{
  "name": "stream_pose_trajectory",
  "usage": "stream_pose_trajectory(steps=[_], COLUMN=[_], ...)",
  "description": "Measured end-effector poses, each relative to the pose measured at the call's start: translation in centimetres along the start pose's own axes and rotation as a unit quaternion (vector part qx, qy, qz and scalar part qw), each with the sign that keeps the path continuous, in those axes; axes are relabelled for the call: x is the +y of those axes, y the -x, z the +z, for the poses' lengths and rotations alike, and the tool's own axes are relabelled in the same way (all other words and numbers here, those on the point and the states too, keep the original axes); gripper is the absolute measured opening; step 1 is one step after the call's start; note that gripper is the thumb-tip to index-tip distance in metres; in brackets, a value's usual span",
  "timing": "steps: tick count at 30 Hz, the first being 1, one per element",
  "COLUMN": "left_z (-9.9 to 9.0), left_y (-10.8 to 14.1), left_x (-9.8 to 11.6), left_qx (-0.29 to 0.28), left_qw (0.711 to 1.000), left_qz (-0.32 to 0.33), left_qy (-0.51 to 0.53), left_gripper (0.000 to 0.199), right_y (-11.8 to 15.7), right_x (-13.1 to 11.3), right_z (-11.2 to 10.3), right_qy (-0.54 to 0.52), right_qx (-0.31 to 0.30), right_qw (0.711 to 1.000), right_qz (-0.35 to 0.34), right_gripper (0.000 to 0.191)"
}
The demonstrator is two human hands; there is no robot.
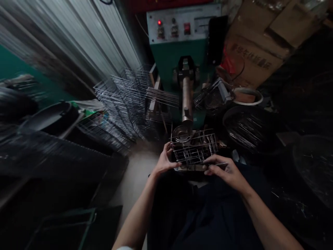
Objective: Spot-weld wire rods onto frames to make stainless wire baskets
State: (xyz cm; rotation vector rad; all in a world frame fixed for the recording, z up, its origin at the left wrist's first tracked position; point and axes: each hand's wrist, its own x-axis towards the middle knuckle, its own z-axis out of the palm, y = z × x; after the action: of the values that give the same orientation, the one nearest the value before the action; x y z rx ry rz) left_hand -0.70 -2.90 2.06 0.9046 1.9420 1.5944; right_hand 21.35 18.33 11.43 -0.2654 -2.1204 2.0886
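A small wire rack (194,152) of thin metal rods lies before me, just below the metal arm of a machine. My left hand (165,161) grips its left end, thumb at the near edge and fingers curled at the far side. At the rack's near right corner my right hand (221,169) is closed in a pinch, with a thin metal wire (221,163) showing between thumb and fingers. A round metal piece (182,134) sits under the machine arm (186,99), over the rack's far left part.
The green machine (166,57) carries a panel (192,24) with a lit red lamp. Stacked wire racks (125,99) stand to the left. On the right are a dark basin (246,126) of metal rods and a cardboard box (256,52). A dark bin (314,166) lies farther right.
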Motion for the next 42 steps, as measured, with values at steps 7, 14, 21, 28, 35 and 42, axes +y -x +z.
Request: stream_pose_trajectory(steps=[7, 14, 21, 28, 35, 42], left_z=[4.3, 6.3, 7.0, 6.8, 6.1, 5.6], left_y=[-1.3, -2.1, -1.6, -2.2, -3.1, -4.1], left_x=[1.8, 2.8, 3.4, 2.6, 1.9, 1.9], left_qx=[-0.033, -0.014, 0.009, 0.022, 0.023, 0.017], left_qw=[0.991, 0.984, 0.985, 0.987, 0.986, 0.991], left_qz=[0.051, 0.034, 0.044, 0.046, 0.050, 0.034], left_qy=[-0.117, -0.172, -0.169, -0.155, -0.157, -0.130], left_gripper=[0.112, 0.113, 0.110, 0.110, 0.115, 0.118], right_y=[-3.4, -3.7, -3.3, -4.6, -5.8, -6.7], right_x=[-0.2, 3.7, 3.7, 3.4, 3.3, 2.9], right_z=[1.1, 0.1, 0.0, 0.2, 0.5, 0.4], right_qy=[0.341, 0.580, 0.541, 0.497, 0.488, 0.491], right_qx=[-0.051, -0.068, -0.059, -0.049, -0.045, -0.046], right_qw=[0.921, 0.768, 0.781, 0.807, 0.811, 0.810], right_qz=[-0.179, -0.264, -0.306, -0.315, -0.318, -0.317], right_gripper=[0.019, 0.041, 0.048, 0.042, 0.037, 0.036])
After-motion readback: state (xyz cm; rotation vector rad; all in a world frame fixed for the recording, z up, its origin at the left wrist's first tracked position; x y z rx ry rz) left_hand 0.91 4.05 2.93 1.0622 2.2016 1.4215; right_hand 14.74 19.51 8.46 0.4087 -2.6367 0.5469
